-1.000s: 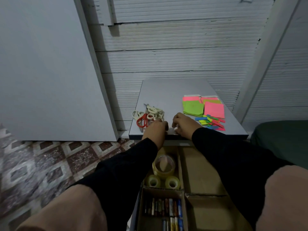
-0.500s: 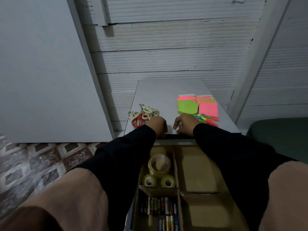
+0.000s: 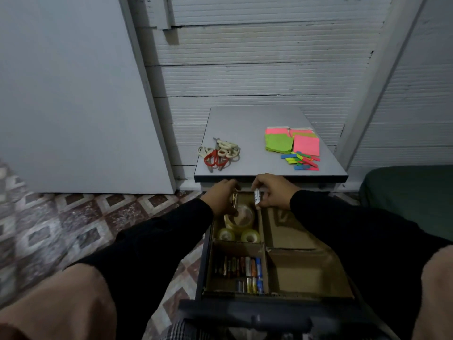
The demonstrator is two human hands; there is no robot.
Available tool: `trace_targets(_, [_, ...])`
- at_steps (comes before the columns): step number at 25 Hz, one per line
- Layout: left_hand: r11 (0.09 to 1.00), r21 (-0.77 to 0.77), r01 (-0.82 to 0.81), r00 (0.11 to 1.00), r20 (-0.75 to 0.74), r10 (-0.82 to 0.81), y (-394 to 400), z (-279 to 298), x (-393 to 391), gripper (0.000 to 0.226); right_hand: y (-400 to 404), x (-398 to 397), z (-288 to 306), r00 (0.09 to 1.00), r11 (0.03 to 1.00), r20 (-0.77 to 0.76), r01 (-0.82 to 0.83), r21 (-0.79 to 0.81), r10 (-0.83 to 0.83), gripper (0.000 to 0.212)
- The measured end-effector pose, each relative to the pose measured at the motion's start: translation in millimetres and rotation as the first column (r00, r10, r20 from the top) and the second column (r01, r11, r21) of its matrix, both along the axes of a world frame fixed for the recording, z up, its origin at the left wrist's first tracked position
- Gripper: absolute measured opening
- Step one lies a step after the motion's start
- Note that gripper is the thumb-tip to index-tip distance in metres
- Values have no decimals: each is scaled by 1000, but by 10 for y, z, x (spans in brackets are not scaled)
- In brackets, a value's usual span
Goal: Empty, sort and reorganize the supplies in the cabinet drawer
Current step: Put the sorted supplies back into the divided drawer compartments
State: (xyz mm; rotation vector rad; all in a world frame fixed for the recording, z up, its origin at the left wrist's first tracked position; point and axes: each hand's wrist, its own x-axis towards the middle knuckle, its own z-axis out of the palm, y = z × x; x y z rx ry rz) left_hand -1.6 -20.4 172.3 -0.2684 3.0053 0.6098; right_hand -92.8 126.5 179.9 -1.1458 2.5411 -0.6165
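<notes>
**A:** Head view: where are your hands?

**B:** Both are over the far end of the open drawer (image 3: 282, 268), just below the near edge of the table (image 3: 255, 119). Your left hand (image 3: 221, 196) has its fingers curled round a gold-coloured, flat-looking item (image 3: 234, 200) at the far left compartment; what that item is cannot be told. Your right hand (image 3: 273, 192) pinches a small white-labelled cylinder (image 3: 257, 196) between thumb and fingertips, held upright just above the divider.

**A:** And what lies in the drawer under you?

**B:** It is lined with cardboard dividers. In the far left compartment sits a large roll of clear tape (image 3: 241, 217), and just nearer are two small tape rolls (image 3: 237, 234) side by side, touching it or nearly so. In the near left compartment the batteries (image 3: 241, 267) lie in a row, with a shorter row near the drawer front. The two right compartments show bare cardboard where your right sleeve does not cover them.

**A:** What is on the table?

**B:** On the left, a heap of scissors (image 3: 219, 154), one pair with red handles on top of cream-handled ones. On the right, well apart from them, stacks of pink and green sticky notes (image 3: 291, 143), and just nearer a scatter of narrow coloured flags (image 3: 301, 161).

**A:** Around it?

**B:** Patterned tile floor (image 3: 73, 224) on the left, a green cushion (image 3: 411, 187) on the right, a ribbed white wall (image 3: 257, 69) behind.
</notes>
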Motion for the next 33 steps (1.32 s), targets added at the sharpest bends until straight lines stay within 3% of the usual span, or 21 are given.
trace_targets(4, [995,-93,33,998,55,-28,0,-165,436,63,-22,484,-173,993,990,18,-118,78,117,36])
trace_targets(9, [994,-104,28,993,116,-16,-82,-350,847,58,-61,886,-678,968,949,63,-250,191,242,30])
trace_targets(19, [996,71,-63,990,129,53,-303,-536,1116,54,-178,1030,-1299,860,769,-16,-447,458,510,30])
trace_targets(25, [992,108,-70,985,164,52,-261,-623,1091,56,-251,986,-1427,745,606,-46,-504,616,666,39])
trace_targets(33, [990,120,-70,983,176,48,-230,-617,1032,56,-278,894,-1569,738,576,-51,-479,662,672,39])
